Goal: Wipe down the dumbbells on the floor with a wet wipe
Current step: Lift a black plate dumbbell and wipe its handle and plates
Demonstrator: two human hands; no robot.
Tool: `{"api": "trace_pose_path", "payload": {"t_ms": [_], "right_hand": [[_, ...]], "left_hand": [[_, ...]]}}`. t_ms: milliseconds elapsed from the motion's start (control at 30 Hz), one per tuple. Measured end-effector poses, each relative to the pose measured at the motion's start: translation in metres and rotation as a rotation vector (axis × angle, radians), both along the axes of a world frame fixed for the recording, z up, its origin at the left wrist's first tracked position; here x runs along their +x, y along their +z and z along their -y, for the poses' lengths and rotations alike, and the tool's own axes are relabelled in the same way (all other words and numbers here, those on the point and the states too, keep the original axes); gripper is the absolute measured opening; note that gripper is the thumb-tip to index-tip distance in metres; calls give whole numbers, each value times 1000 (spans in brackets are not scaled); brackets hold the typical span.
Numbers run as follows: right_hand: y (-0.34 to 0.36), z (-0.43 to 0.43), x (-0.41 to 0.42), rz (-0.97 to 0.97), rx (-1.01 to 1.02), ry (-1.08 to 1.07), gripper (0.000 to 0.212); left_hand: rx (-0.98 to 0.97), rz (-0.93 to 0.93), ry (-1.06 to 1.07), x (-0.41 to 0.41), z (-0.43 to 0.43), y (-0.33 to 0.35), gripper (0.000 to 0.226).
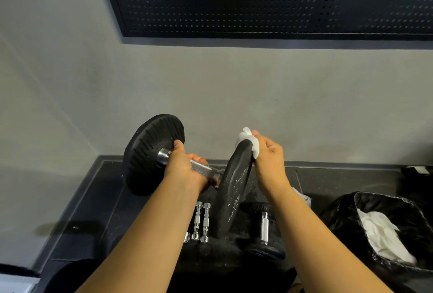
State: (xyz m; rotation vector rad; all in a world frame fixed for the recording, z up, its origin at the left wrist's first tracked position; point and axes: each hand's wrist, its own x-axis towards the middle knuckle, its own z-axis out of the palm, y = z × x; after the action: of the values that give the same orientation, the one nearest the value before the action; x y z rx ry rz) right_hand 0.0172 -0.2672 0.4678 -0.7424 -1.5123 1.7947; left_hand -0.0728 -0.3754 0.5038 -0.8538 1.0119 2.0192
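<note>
The left hand (pixel 185 166) is wrapped around the knurled steel handle (pixel 202 166) of a dumbbell (pixel 234 189). It holds the weight off the floor, probably so that every face can be reached. The right hand (pixel 269 154) pinches a crumpled white wet wipe (pixel 248 139) over the top rim of the right plate, thumb on one side and fingers on the other, which suits running it round the edge. That plate is matte black and scuffed with pale streaks. The left plate (pixel 152 152) is ridged with slots.

Below, on the speckled dark floor mat (pixel 112 199), lie slim chrome bars (pixel 202 220) and a second dumbbell (pixel 264 227). At the right, a bin (pixel 344 213) lined with glossy black plastic holds used wipes (pixel 379 229).
</note>
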Motion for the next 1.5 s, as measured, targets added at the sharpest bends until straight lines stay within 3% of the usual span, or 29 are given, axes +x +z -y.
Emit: {"api": "trace_pose_path", "payload": {"t_ms": [200,333,533,800,1000,1067,1433,1500], "right_hand": [[-24,-6,-1,244,139,-177,45],[-31,5,7,380,354,-282,29],[-34,19,22,418,403,-188,14],[-24,53,43,332,226,-55,24],[-8,91,56,101,292,-191,19],[-2,99,56,6,337,-245,7],[23,73,42,7,1056,-389,8],[36,65,37,80,1166,-416,10]], "left_hand": [[36,48,42,4,-3,4,47],[66,32,67,7,-8,9,39],[123,21,179,8,-16,17,43],[73,-15,195,-6,-19,26,41],[1,-61,197,-6,-15,28,35],[-17,-71,187,-5,-12,26,34],[-48,-162,146,0,-5,14,33],[-36,-183,152,1,-5,13,34]]}}
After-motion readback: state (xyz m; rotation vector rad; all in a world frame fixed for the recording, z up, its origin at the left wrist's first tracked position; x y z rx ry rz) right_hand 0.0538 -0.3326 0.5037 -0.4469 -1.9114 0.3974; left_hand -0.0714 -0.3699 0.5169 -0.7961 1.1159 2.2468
